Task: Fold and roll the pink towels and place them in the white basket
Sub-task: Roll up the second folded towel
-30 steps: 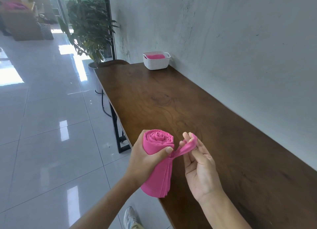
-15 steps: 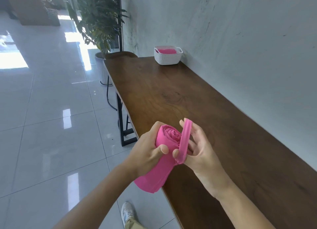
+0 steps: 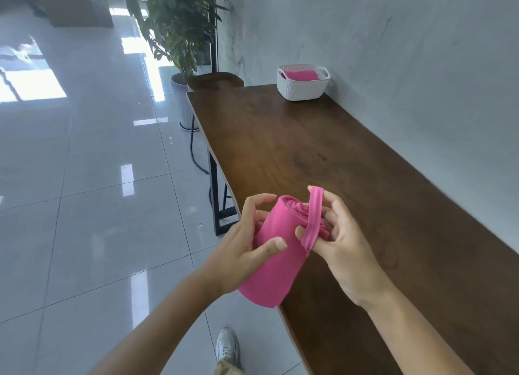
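- Over the near edge of the dark brown wooden tabletop [image 3: 309, 149], in the head view, the rolled bright pink cloth towel [image 3: 276, 265] is held in the air between both hands, not resting on the wood
- Left hand [image 3: 247, 248] wraps the roll's body, thumb pressed on its front and fingers curled behind, the index finger lifted clear
- Right hand [image 3: 344, 242] has its grip on the towel's loose pink edge strip [image 3: 313, 220], stretched taut from a raised fingertip down to the thumb
- A second ago that strip was drawn sideways away from the roll; half a second ago it stood up beside the spiral end; now it lies across that end, partly covering the spiral
- My reading: the strip is being pulled over the end to lock the roll, so the rolling is nearly finished
- White woven plastic basket [image 3: 302, 89] waits well apart at the tabletop's far end by the wall, a pink towel [image 3: 300, 75] already inside; carrying this roll there remains
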{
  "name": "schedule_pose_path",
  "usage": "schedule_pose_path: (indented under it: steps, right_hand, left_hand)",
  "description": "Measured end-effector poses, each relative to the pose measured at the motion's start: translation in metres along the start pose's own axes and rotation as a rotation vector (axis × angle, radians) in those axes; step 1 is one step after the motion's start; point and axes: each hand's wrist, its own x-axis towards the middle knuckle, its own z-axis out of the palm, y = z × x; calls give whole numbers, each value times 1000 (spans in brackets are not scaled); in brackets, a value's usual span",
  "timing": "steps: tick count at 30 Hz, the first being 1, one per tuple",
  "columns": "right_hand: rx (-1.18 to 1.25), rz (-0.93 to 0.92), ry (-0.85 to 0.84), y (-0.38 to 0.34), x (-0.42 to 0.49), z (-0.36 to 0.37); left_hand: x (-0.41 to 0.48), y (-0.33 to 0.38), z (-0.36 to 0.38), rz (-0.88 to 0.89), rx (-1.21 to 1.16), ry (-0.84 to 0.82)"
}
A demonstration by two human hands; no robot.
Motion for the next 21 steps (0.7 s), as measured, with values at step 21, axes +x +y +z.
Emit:
schedule_pose_path:
  steps: [21]
  right_hand:
    - [-7, 138, -256, 32, 179, -6]
  left_hand:
    - [142, -31, -144, -174, 399, -324]
